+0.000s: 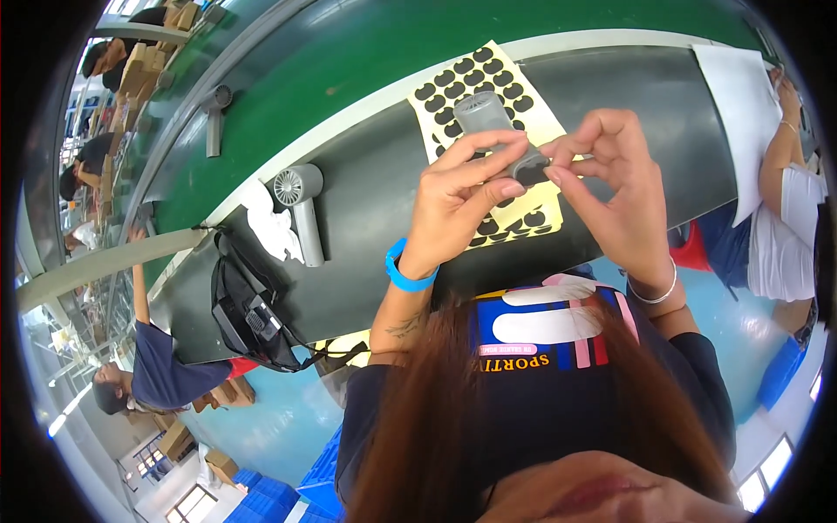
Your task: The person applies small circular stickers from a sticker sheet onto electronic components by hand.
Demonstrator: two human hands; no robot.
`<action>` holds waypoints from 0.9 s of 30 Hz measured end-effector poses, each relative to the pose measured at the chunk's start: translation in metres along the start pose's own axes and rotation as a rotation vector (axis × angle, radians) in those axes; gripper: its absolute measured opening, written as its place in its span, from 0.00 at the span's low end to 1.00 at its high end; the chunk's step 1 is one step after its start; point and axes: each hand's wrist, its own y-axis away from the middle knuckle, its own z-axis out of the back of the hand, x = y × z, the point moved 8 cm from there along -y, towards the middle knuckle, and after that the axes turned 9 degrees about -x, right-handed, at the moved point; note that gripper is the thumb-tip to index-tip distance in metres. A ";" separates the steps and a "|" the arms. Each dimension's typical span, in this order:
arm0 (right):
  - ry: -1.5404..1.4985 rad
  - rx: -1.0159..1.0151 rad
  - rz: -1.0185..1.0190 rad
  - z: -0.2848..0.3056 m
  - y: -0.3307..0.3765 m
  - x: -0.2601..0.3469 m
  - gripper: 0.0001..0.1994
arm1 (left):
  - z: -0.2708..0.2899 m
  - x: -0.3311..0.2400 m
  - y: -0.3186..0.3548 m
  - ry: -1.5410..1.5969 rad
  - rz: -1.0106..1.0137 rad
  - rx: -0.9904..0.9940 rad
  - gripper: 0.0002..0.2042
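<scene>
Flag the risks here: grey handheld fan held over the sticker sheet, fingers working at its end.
1. The left hand holds the grey fan in the air above the table; a slip could drop it.
2. The right hand pinches a small dark piece at the fan's end; it might go on crooked.
3. The yellow sticker sheet lies loose and could shift.

The sticker sheet [488, 139] lies on the table [366, 183], under the raised part [497, 126] held between both hands. Left of the sheet a small fan [301, 205] lies beside a cloth [270, 227]; a bag [248, 314] sits nearer, at the table's left end. Paper [741, 113] lies far right.
</scene>
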 end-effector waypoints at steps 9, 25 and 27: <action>-0.011 -0.001 -0.013 0.001 0.000 -0.003 0.17 | -0.001 0.002 0.000 -0.001 -0.019 0.000 0.16; 0.011 -0.014 -0.022 0.001 -0.001 -0.002 0.18 | -0.004 0.001 0.000 0.008 -0.006 -0.001 0.15; 0.015 -0.010 -0.021 0.001 -0.001 -0.002 0.18 | -0.004 0.000 0.000 0.006 -0.013 -0.007 0.15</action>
